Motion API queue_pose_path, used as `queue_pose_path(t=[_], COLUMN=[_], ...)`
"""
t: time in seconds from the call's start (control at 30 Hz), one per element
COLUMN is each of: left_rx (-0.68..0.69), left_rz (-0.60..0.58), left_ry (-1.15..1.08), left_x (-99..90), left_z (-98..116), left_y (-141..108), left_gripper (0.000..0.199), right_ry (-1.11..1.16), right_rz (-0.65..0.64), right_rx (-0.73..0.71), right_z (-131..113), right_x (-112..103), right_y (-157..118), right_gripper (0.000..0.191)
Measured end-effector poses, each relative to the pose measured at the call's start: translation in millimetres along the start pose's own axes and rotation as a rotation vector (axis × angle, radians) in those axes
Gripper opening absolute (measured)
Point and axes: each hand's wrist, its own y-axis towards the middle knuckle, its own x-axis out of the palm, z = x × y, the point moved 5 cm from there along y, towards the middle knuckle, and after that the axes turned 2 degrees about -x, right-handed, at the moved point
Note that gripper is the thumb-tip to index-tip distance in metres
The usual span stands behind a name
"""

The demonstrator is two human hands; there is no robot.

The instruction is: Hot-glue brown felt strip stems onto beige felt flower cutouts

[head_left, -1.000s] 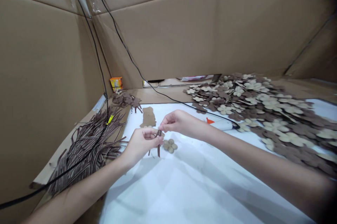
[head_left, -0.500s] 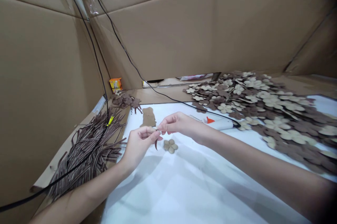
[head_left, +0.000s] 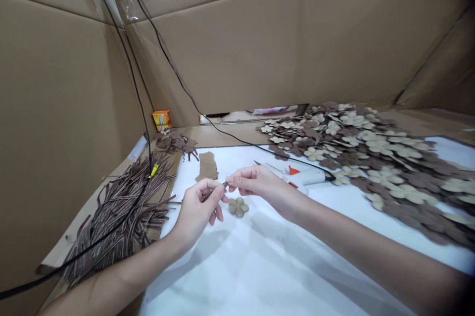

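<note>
Cardboard walls (head_left: 222, 43) box you in on three sides, and a black cable (head_left: 174, 78) drops from above and runs across a white sheet (head_left: 260, 276) covering the work surface. Far right, a broad heap of tan and brown felt flowers (head_left: 356, 152) spreads over the sheet's edge. Far left lies a thick bundle of striped brown strips (head_left: 122, 212), with a small pile of brown cut-outs (head_left: 176, 142) and a yellow box (head_left: 161, 120) beyond it. Nearer you, a hot glue gun (head_left: 304, 176) lies behind your right hand (head_left: 258, 184), a ragged brown felt piece (head_left: 207, 166) sits just above your left hand (head_left: 196, 209), and one tan flower (head_left: 238, 207) rests on the sheet just below the gap between your hands. At that gap, a thin brown strip (head_left: 217, 190) runs out of your left thumb and forefinger, pinched firmly, while the lower fingers curl loosely. Your right thumb and fingertips close at the strip's tip; whether they grip it, you cannot tell from this view. Keep both pinches small and steady, working at the fingertips, so the narrow strip stays even and does not twist.
</note>
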Motion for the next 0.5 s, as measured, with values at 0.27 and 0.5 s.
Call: queue_pose_path(t=[0.27, 0.5], left_rx=[-0.051, -0.083], left_rz=[-0.09, -0.08], left_ry=[0.146, 0.166], left_x=[-7.9, -11.1], left_z=[-10, -20], left_y=[14, 16], left_gripper=[0.027, 0.025], right_ry=[-0.451, -0.87], right_rz=[0.172, 0.119], right_rx=[-0.002, -0.051], right_z=[20, 42], right_x=[-22, 3], right_y=[-13, -30], right_gripper=[0.023, 0.031])
